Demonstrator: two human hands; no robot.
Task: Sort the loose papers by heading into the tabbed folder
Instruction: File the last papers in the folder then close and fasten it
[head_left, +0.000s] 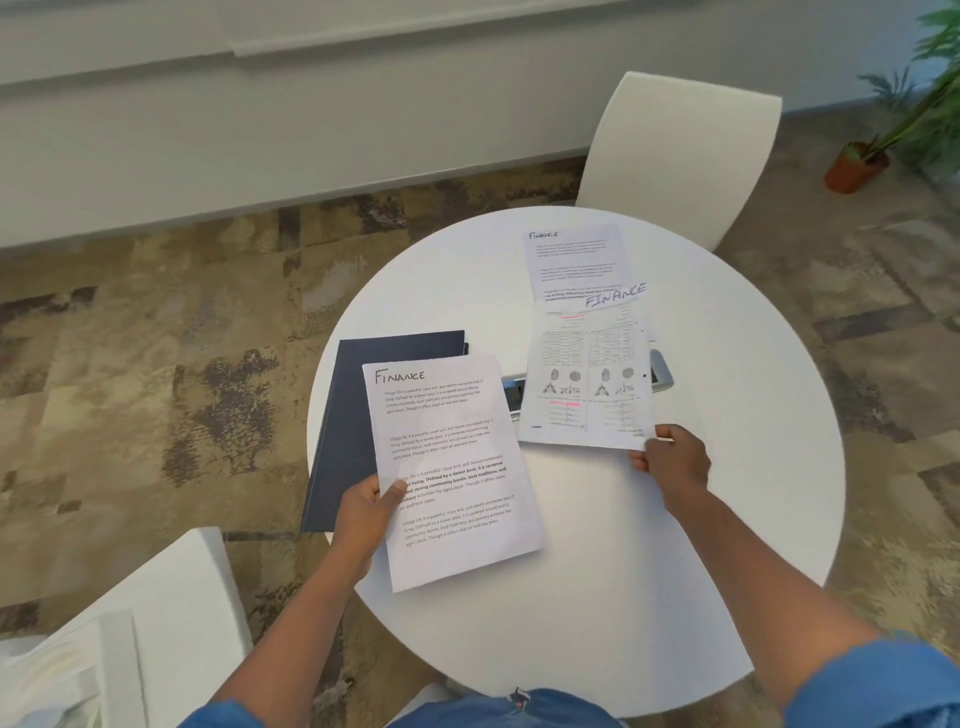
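Two FINANCE sheets held over a round white table (675, 519)
Left hand (363, 512) pinches the text sheet (447, 467) at its left edge, above the dark folder (358, 415); right hand (675, 460) clamps the chart sheet (587, 374) by its near right corner

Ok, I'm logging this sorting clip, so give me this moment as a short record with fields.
surface: round white table
left hand: holds text sheet headed FINANCE by its left edge
right hand: holds diagram sheet headed FINANCE by its near right corner
third paper: FINANCE text sheet lying flat, far side
folder: dark navy folder, shut, partly under the left sheet
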